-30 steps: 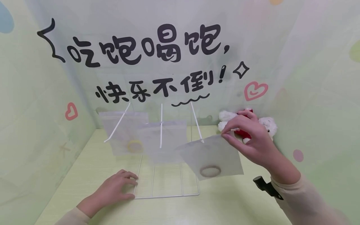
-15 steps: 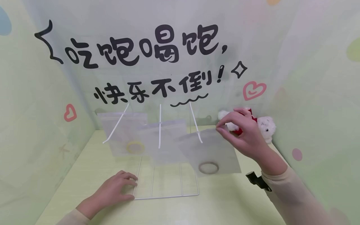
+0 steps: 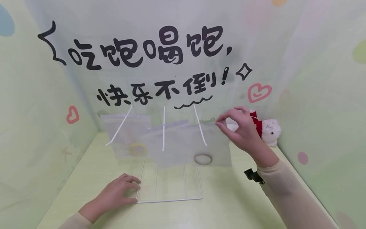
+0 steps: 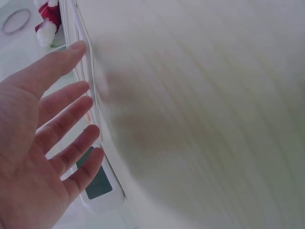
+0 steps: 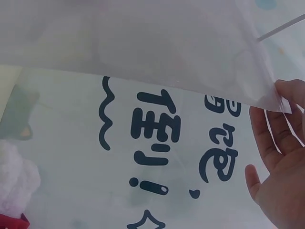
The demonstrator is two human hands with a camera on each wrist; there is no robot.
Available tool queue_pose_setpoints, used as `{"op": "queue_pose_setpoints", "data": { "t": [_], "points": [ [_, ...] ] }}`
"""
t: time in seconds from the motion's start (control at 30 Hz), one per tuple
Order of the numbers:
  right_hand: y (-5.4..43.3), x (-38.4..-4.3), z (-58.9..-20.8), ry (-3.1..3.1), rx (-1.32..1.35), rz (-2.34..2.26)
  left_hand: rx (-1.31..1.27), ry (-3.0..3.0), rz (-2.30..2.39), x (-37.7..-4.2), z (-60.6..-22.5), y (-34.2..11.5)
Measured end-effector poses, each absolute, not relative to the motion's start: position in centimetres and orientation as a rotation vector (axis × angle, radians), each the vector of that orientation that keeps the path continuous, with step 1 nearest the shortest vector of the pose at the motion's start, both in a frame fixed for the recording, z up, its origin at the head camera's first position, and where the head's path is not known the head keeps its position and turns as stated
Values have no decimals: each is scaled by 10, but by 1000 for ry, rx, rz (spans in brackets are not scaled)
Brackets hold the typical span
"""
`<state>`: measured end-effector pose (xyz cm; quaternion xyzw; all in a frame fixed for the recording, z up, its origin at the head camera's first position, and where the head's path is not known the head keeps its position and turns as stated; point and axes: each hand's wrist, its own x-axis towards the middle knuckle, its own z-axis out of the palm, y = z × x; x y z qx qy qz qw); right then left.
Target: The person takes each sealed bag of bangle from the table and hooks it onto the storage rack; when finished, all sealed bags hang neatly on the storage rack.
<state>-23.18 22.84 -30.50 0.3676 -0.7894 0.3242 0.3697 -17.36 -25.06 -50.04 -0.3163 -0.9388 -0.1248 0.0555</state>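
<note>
My right hand pinches the upper right corner of a translucent zip bag between thumb and index finger. A brownish ring shows through this bag. The right prong of a white wire rack meets the bag's top edge; in the right wrist view a rod reaches that edge too. Two similar bags hang at the other prongs: the left bag with a yellow ring, and the middle bag, partly overlapped by the held one. My left hand rests its fingertips on the rack's base wire.
A white plush toy in red lies at the back right, partly behind my right hand. Printed fabric walls enclose the pale wooden table. A white device with a dark green screen shows beyond my left fingers.
My right hand has moved left and slightly up with the pinched bag, which has shifted left to overlap the middle bag. The left hand stays on the rack base.
</note>
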Motion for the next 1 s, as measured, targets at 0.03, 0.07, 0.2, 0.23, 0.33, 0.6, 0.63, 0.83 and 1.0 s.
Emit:
{"op": "queue_pose_setpoints", "data": {
  "t": [0.03, 0.07, 0.2, 0.23, 0.33, 0.6, 0.63, 0.83, 1.0],
  "points": [
    [229, -234, -306, -2026, 936, 832, -958, -2849, -380, -174, -500, -250],
    [229, -236, -307, -2028, 930, 837, -956, -2849, -380, -174, -501, -250],
    [230, -241, -310, -2034, 909, 844, -953, -2855, -383, -174, -501, -248],
    [231, -242, -311, -2037, 903, 845, -954, -2855, -382, -174, -501, -248],
    [233, -243, -313, -2050, 885, 854, -961, -2846, -371, -174, -500, -247],
    [244, -239, -326, -2068, 843, 947, -970, -2830, -345, -173, -497, -246],
    [246, -237, -329, -2070, 837, 964, -969, -2833, -346, -172, -497, -246],
    [266, -227, -348, -2139, 748, 1016, -977, -2838, -349, -173, -493, -249],
    [283, -223, -370, -2201, 701, 996, -980, -2839, -350, -176, -488, -250]
  ]
}}
